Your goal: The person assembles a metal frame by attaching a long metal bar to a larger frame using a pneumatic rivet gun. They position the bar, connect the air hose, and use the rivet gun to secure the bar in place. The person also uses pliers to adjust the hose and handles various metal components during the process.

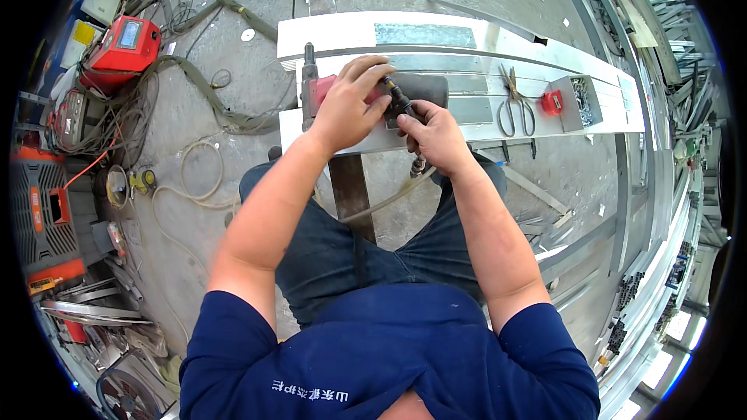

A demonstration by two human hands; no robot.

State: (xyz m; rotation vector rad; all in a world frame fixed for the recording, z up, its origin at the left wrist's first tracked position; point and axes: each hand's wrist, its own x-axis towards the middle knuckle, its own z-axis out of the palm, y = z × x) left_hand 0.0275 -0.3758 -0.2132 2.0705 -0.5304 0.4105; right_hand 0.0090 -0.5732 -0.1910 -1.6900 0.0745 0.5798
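A rivet gun with a dark nose (309,70), a red body (320,92) and a black cylinder (429,87) lies on the white metal profiles. In front of it, a dark rod-shaped fitting (398,96) slants between my hands. Bent fingers of my left hand (352,105) close at its upper end, partly hiding the gun. My right hand (436,136) pinches its lower part between thumb and fingers. Below that hand hangs a metal hose coupling (419,165), with a pale air hose (381,204) running left from it; how it joins the fitting is hidden.
To the right on the profiles are scissors (513,103), a red tape measure (551,103) and a grey box (572,105) of small metal pieces. Hoses and cables (191,70) cross the floor at left, near a red machine (128,45). Long metal profiles (638,210) lie at right.
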